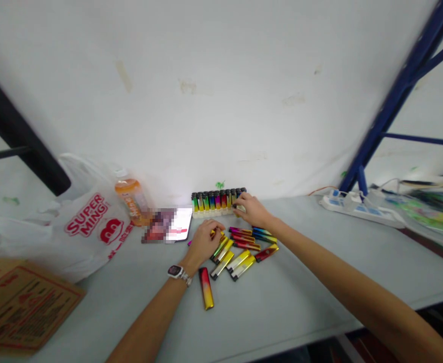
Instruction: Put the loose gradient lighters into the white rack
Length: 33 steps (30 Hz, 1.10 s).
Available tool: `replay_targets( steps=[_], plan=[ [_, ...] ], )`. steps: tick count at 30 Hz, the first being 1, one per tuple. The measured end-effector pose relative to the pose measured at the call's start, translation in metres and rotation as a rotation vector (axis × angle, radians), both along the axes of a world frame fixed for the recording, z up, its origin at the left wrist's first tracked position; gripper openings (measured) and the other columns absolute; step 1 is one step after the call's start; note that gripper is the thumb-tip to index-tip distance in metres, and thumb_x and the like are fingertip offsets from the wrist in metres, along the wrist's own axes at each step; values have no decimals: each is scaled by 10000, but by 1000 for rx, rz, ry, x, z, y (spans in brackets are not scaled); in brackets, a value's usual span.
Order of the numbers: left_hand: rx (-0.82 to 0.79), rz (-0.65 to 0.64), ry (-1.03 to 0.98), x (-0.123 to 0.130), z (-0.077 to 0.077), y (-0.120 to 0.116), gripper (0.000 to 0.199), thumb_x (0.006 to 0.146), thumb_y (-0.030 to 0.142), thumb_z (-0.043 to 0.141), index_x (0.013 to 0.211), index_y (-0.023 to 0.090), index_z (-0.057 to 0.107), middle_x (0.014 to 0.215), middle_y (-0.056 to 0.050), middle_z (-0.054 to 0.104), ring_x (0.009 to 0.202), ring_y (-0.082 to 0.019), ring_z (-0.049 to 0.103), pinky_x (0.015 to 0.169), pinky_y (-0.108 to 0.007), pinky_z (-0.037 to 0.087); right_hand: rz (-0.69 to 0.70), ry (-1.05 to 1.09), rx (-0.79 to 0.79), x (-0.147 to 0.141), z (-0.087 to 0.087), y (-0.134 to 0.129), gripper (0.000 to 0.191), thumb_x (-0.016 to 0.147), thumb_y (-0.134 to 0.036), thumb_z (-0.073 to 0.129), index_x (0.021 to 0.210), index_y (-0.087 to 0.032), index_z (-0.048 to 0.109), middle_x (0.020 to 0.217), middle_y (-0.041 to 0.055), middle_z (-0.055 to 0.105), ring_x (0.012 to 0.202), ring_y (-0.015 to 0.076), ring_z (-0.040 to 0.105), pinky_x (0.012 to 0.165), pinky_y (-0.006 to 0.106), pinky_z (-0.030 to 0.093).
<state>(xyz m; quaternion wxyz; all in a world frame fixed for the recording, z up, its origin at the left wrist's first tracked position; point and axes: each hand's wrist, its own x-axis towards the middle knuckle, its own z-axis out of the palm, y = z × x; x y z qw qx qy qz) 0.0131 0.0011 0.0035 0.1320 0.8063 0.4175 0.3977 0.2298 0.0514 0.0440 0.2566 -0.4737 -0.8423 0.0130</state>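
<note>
Upright coloured lighters (217,199) stand side by side in a white rack (206,214) against the wall. My right hand (252,209) is at the rack's right end, fingers pinched round a lighter whose body is mostly hidden. My left hand (206,241), with a watch at the wrist, rests at the left edge of a loose pile, its fingers bent over a lighter there. Several yellow lighters (240,262) and red lighters (244,238) lie flat in that pile, with blue ones behind at the right. One red-yellow lighter (206,288) lies apart, nearer me.
Left of the rack are a phone or tablet (183,224), an orange bottle (132,201), a white plastic bag (66,227) and a cardboard box (24,307). A power strip (361,209) and plastic bags (429,206) lie to the right, by a blue metal post (391,101).
</note>
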Motion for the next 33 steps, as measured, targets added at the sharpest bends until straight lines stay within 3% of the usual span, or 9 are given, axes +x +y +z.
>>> replay_targets(
  steps=[3,6,10,13,16,20,26,33],
  plan=[
    [5,-3,6,0,0,-1,202,857,111,455,843,193,640,853,-41,665,866,-194,612,819,-349,493,26,526,-28,-14,-8,-10,264,925,-399,516,1045,-179,599,990,76,627,931,189,584,814,312,464],
    [13,-10,4,-1,0,-1,206,859,111,451,837,196,638,848,-40,667,858,-192,613,804,-342,493,90,987,-166,-31,-15,-26,312,906,-507,504,1038,-225,522,835,14,642,764,164,607,722,294,498],
    [13,-4,7,0,2,-1,204,854,105,456,824,194,637,837,-39,669,854,-192,611,806,-342,490,140,1333,-369,-44,-21,-46,392,838,-580,564,1051,-260,484,644,-69,546,483,108,501,479,222,441],
    [-6,6,9,0,3,-2,208,862,115,454,819,192,642,844,-41,671,863,-195,615,812,-344,488,103,1419,-502,-44,-24,-54,411,827,-623,538,957,-234,544,525,-98,415,357,67,288,330,179,215],
    [-18,11,4,-1,1,-1,206,871,124,456,831,192,646,862,-44,673,877,-195,617,818,-343,489,80,1432,-656,-41,-25,-58,507,849,-655,433,660,-195,526,423,-93,291,331,56,177,330,201,119],
    [-10,12,5,-2,-4,2,202,872,120,453,843,187,641,875,-47,670,886,-193,615,834,-348,489,-9,1418,-676,-42,-26,-59,516,855,-546,393,462,-212,394,361,-74,239,307,59,168,336,217,116],
    [-9,13,9,-2,-5,2,213,876,120,446,837,192,642,868,-42,669,886,-193,617,839,-348,489,-90,1408,-562,-45,-28,-60,397,811,-400,372,463,-217,424,364,-58,282,297,81,253,327,217,156],
    [1,6,-8,-1,-2,1,209,866,119,455,827,199,645,848,-38,668,867,-193,618,825,-340,495,-63,1425,-551,-45,-33,-58,384,814,-390,377,470,-222,416,364,-60,276,302,84,245,320,220,158]
  ],
)
